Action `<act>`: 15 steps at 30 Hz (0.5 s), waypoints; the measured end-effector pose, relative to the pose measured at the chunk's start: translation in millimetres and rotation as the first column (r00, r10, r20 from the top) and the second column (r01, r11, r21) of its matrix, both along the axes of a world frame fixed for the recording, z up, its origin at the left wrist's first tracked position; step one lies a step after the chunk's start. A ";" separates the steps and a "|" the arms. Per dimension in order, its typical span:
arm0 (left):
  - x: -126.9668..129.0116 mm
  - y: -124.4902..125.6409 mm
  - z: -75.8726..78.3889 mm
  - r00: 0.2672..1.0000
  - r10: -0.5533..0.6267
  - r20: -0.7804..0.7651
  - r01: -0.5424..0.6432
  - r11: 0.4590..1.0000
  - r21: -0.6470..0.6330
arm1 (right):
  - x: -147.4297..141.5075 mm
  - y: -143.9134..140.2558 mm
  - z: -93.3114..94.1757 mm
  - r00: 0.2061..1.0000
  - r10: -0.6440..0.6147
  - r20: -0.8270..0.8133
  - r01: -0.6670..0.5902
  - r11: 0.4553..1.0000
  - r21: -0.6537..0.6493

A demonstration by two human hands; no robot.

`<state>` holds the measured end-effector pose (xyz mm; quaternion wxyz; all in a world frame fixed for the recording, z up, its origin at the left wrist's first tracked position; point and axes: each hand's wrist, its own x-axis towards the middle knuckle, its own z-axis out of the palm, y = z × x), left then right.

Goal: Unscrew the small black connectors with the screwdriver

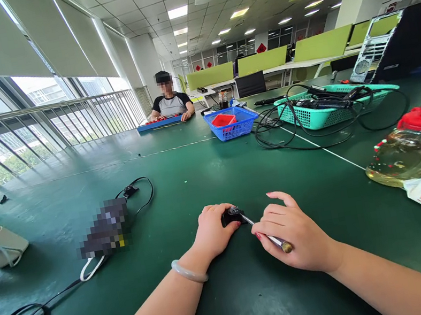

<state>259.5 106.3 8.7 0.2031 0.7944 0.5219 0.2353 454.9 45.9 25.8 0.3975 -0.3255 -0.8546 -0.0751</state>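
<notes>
Right hand (294,232) pinching slim screwdriver (265,234), tip pointing up-left into small black part (232,216), left hand (212,230) clasping it

Head camera – looking forward and down, close over the table (206,180).

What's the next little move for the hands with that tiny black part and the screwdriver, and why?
Probably a small twist of the screwdriver. Its tip already sits on top of the small black part, which the left hand pins to the green table while the right hand grips the shaft.
</notes>
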 end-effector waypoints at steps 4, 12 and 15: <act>-0.6 0.8 -1.7 1.000 0.002 -0.001 -0.002 1.000 -0.009 | 1.5 3.0 -3.6 0.996 -0.007 -0.091 0.002 0.998 -0.064; -0.7 1.4 -1.0 1.000 -0.007 -0.009 0.007 1.000 -0.002 | 14.3 21.4 -18.0 0.857 -0.203 -0.473 -0.057 0.876 -0.479; -1.0 1.0 -0.2 1.000 -0.012 -0.004 0.012 1.000 -0.001 | 19.1 30.4 -23.8 0.745 -0.258 -0.615 -0.226 0.770 -0.597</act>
